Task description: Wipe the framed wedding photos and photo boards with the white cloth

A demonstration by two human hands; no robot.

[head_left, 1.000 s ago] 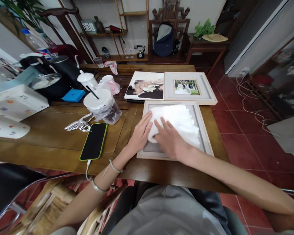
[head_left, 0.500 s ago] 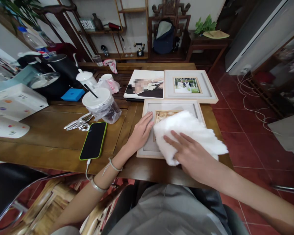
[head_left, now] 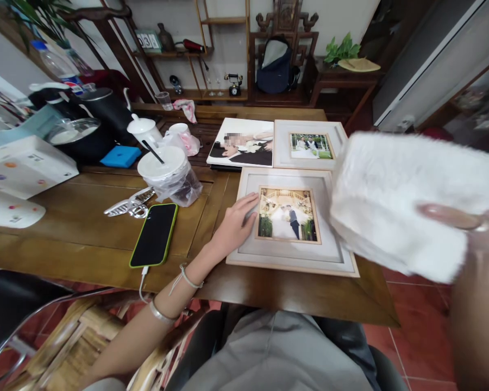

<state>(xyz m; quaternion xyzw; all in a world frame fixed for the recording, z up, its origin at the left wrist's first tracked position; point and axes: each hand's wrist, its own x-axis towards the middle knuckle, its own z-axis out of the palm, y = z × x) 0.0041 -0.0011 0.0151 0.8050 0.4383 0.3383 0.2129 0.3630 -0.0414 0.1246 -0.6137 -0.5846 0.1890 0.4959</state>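
Note:
A pale picture frame [head_left: 250,255] with a wedding photo [head_left: 287,214] lies flat near the table's front edge. On its left side rests my left hand [head_left: 237,222], fingers stretched out and holding nothing. My right hand [head_left: 468,228] is raised at the right, blurred, gripping a fluffy white cloth [head_left: 399,201] with the thumb in front. The cloth is close to the camera, off the frame's surface, and its other fingers are hidden behind it. Behind lie a second picture frame [head_left: 283,127] and a photo panel [head_left: 240,142], the former partly covered by the cloth.
Left of my left hand are a phone [head_left: 155,236] on a charging cable, a silver hair clip [head_left: 130,202] and a lidded cup [head_left: 163,163] with a straw. Farther back stand a white teapot [head_left: 144,129], a blue box [head_left: 121,156] and a black pot [head_left: 79,144]. The table [head_left: 269,290] ends at the right.
My right hand has lifted the white cloth off the front frame and moved it up and right, uncovering the photo. My left hand stays on the frame's left side.

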